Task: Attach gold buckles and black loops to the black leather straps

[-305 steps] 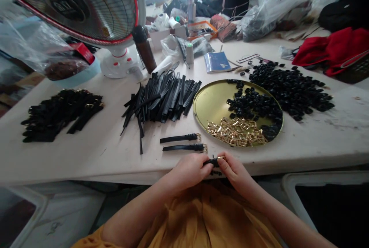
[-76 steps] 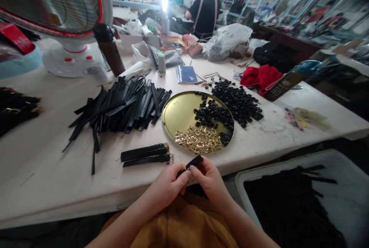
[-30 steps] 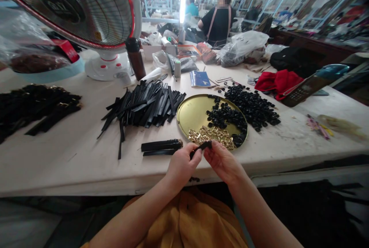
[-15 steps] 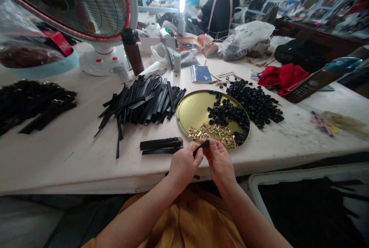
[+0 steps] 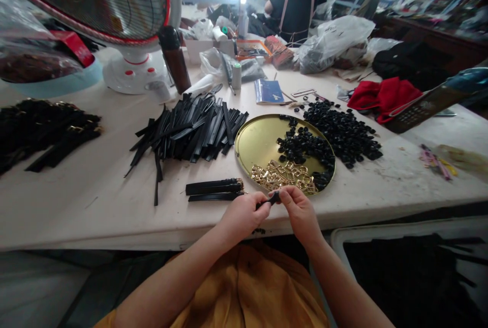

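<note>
Between my hands, at the table's front edge, is a black strap point(image 5: 273, 198). My left hand point(image 5: 249, 212) is closed round its length, while my right hand point(image 5: 299, 212) pinches its tip. Just beyond them lies a round gold tray point(image 5: 251, 137), bearing gold metal buckles point(image 5: 282, 175) and small black loops point(image 5: 301, 147). Left of my left hand, a few black straps with gold ends point(image 5: 213, 187) lie side by side. A large heap of loose black straps point(image 5: 194, 132) spreads behind those. Whether a buckle or loop sits on the held strap is hidden by my fingers.
More black loops point(image 5: 343, 132) are heaped right of the tray. Finished-looking straps point(image 5: 46, 132) pile at far left, near a fan point(image 5: 131, 71) and a brown bottle point(image 5: 176, 63). A blue booklet point(image 5: 269, 92), red cloth point(image 5: 383, 96) and white bin point(image 5: 339, 239) are around. Someone stands further back.
The strap's tip, which stuck up and bent to the right, is now lower and pinched by my right fingers. My hands are slightly further apart. The camera view has shifted a little.
</note>
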`<control>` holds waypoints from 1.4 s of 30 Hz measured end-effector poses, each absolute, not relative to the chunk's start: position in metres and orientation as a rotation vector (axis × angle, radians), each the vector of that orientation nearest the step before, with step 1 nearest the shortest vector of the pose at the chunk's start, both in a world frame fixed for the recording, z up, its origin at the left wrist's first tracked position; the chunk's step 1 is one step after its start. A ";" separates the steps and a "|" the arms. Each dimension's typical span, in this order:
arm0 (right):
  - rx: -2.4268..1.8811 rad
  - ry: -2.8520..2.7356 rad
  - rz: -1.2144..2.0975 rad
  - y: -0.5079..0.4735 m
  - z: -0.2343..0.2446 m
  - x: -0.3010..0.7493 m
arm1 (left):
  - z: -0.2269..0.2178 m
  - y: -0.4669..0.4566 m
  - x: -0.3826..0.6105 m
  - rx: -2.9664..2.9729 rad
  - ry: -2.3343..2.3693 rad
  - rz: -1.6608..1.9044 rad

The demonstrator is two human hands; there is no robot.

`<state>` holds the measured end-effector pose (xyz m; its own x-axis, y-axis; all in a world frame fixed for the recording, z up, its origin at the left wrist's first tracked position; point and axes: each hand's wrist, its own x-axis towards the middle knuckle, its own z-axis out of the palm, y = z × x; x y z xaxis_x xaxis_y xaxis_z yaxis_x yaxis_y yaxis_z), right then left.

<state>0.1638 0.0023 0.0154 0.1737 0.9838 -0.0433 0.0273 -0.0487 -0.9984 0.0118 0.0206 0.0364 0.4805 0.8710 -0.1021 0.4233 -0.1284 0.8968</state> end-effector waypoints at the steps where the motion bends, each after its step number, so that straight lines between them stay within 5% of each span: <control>1: -1.330 -1.117 1.098 0.001 0.017 0.165 | 0.038 0.021 0.012 1.733 1.091 0.552; 30: -1.150 -0.709 1.441 -0.023 0.022 0.146 | 0.034 0.011 0.008 1.512 0.892 0.658; 42: -1.045 -0.578 1.973 -0.018 0.015 0.158 | 0.031 0.020 0.002 1.574 1.179 0.426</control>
